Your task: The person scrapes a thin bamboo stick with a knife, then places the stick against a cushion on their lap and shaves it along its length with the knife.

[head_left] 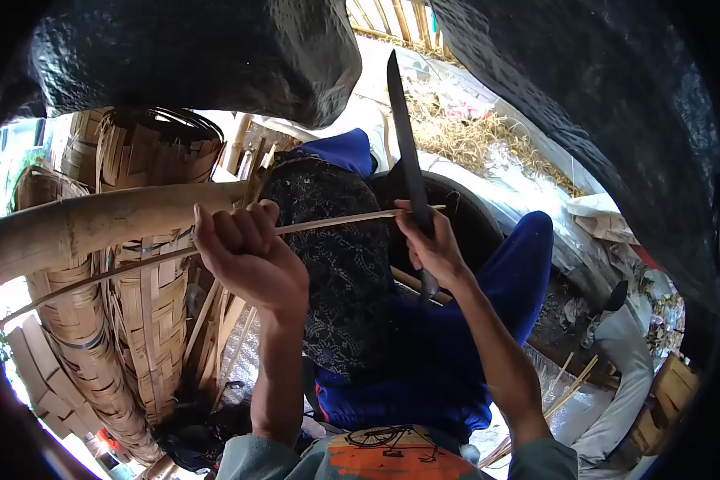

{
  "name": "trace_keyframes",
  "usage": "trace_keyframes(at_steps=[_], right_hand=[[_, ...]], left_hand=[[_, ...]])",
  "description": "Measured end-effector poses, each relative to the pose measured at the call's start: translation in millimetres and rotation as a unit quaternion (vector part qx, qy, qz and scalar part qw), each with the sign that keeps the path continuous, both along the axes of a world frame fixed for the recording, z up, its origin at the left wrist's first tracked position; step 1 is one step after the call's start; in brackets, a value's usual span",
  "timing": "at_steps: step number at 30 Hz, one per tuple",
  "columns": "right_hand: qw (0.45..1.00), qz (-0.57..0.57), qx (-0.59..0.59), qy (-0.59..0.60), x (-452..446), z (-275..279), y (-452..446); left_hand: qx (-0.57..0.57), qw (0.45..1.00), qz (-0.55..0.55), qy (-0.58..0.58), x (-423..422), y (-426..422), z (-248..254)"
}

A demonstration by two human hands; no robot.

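Observation:
A long, thin bamboo strip (336, 221) runs across in front of me, from the lower left to just past my right hand. My left hand (252, 252) is closed around it, over the left side of my lap. In my right hand (434, 248) is a machete (409, 144), its dark blade pointing up and away. The strip's right end meets the blade at my right fingers. Those fingers wrap the machete low down, and its handle is partly hidden by them. Beneath the strip, a dark patterned cloth (328, 296) covers my lap.
A thick bamboo pole (112, 222) juts in from the left. Tall woven bamboo baskets (148, 320) stand behind and below it. Dark plastic sheeting (192, 56) hangs overhead. Beyond my knees are a dark round tub (476, 210) and straw (472, 132). Cut strips (568, 388) lie at right.

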State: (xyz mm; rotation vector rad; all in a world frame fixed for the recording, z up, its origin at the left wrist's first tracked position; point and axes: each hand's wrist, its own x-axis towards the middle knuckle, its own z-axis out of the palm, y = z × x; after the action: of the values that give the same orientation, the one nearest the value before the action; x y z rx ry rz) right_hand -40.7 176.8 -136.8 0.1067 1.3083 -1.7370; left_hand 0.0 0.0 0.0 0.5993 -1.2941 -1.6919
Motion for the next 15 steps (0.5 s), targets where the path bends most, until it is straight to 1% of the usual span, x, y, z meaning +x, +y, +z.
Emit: trace_keyframes(at_steps=[2, 3, 5, 6, 8, 9, 11, 12, 13, 14, 15], right_hand=[[0.995, -0.022, 0.069, 0.068, 8, 17, 8], [0.997, -0.027, 0.046, 0.055, 9, 4, -6], [0.988, -0.031, 0.081, 0.125, 11, 2, -1], [0.988, -0.034, 0.085, 0.124, 8, -1, -1], [0.999, -0.039, 0.012, 0.031, -1, -11, -9], [0.999, -0.041, 0.012, 0.028, -7, -16, -12], [0.999, 0.007, 0.010, 0.043, -20, -25, -21], [0.997, 0.051, 0.040, 0.053, -29, -26, -23], [0.997, 0.052, 0.037, 0.052, -36, -29, -25], [0.991, 0.108, 0.046, 0.064, -42, -34, -28], [0.982, 0.163, 0.056, 0.077, -47, -38, -31]], left_hand=[[0.000, 1.000, 0.007, -0.002, -1, 6, 4], [-0.024, 1.000, 0.003, -0.014, -6, -1, 1], [-0.021, 0.999, 0.033, -0.022, -10, 7, -4], [-0.017, 0.999, 0.029, -0.023, -10, 10, -4], [0.007, 0.998, 0.030, -0.046, -5, 14, 2], [0.007, 0.998, 0.028, -0.049, -4, 13, 7], [0.031, 0.996, 0.079, 0.017, -3, 5, 24], [0.029, 0.996, 0.079, 0.015, -4, -3, 34], [0.051, 0.998, 0.033, 0.027, -4, -15, 44], [0.074, 0.996, -0.013, 0.039, -2, -27, 51], [0.072, 0.997, -0.012, 0.039, 5, -41, 53]])
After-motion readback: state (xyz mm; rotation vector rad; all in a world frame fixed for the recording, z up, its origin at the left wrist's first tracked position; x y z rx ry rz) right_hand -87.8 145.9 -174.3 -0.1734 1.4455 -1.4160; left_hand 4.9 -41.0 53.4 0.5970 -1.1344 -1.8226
